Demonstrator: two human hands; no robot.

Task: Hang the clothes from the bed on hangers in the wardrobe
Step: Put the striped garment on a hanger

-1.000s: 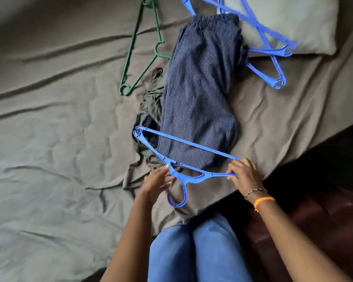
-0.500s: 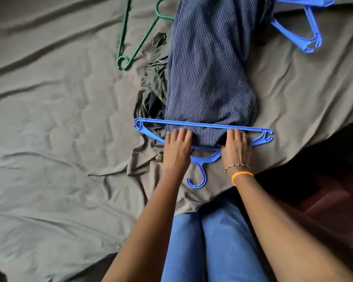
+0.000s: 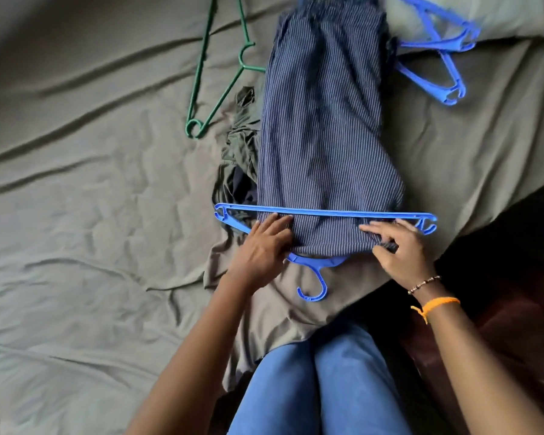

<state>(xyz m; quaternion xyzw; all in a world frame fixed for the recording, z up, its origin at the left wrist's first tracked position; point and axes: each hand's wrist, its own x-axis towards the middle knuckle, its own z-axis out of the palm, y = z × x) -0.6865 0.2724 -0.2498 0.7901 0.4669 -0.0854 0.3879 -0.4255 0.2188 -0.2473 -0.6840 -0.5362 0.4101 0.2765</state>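
Head view: two hands thread striped trousers through a blue hanger on a bed.

The left hand (image 3: pixel 263 246) lies flat on the striped trousers (image 3: pixel 324 136); the right hand (image 3: pixel 399 249) pinches their hem, pulled under the blue hanger (image 3: pixel 322 213) bar. Pulled unevenly, the slack fabric could slide off when lifted.

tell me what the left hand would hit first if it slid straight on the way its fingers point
The left hand points up and slightly right, fingertips already on the dark pinstriped cloth garment. Going on, it would probably first meet the straight bar of the blue plastic hanger lying across that garment.
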